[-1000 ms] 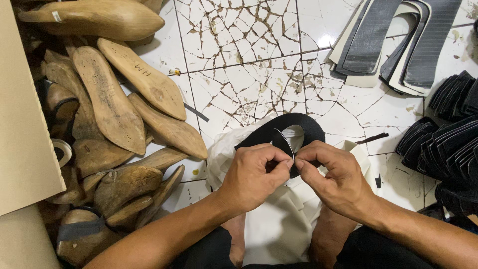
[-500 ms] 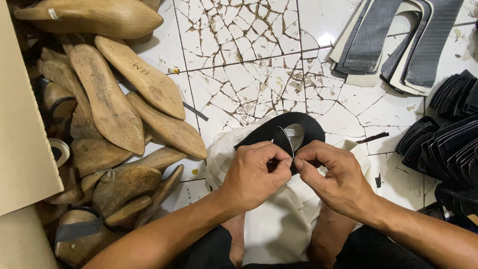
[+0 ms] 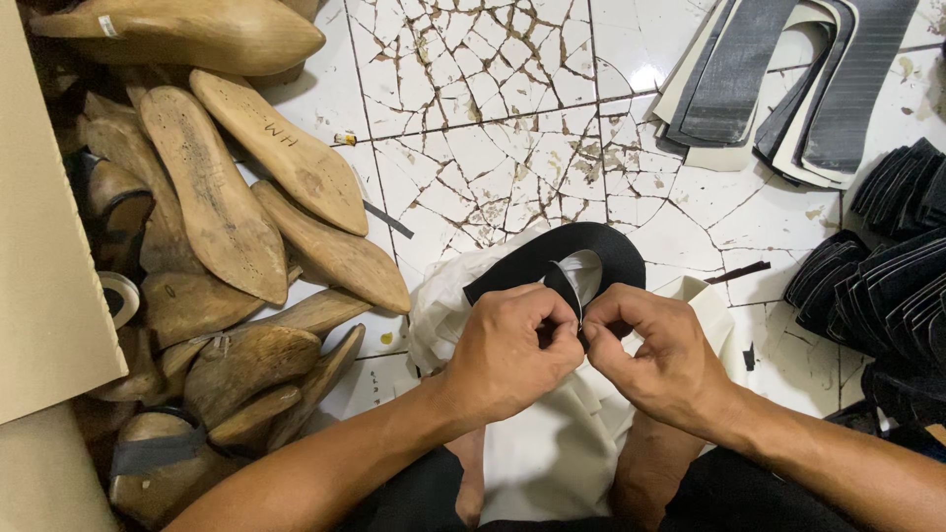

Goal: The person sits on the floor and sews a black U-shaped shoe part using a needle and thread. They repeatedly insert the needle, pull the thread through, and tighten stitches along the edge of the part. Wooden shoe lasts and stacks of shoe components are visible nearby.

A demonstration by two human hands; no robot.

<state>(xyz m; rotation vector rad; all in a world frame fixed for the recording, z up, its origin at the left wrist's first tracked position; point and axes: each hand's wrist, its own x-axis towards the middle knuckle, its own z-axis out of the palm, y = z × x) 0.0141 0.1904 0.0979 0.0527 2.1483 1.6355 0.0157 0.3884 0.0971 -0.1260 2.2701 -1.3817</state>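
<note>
I've got my left hand (image 3: 507, 350) and right hand (image 3: 655, 360) pinched together on the black curved strip (image 3: 562, 251), which looks light and floppy, best held by its edge over the white cloth (image 3: 552, 453).

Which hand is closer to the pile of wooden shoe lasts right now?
Left. The left hand pinches the black curved piece just right of the wooden shoe lasts. The right hand grips the same piece farther right, with the left hand between it and the pile.
</note>
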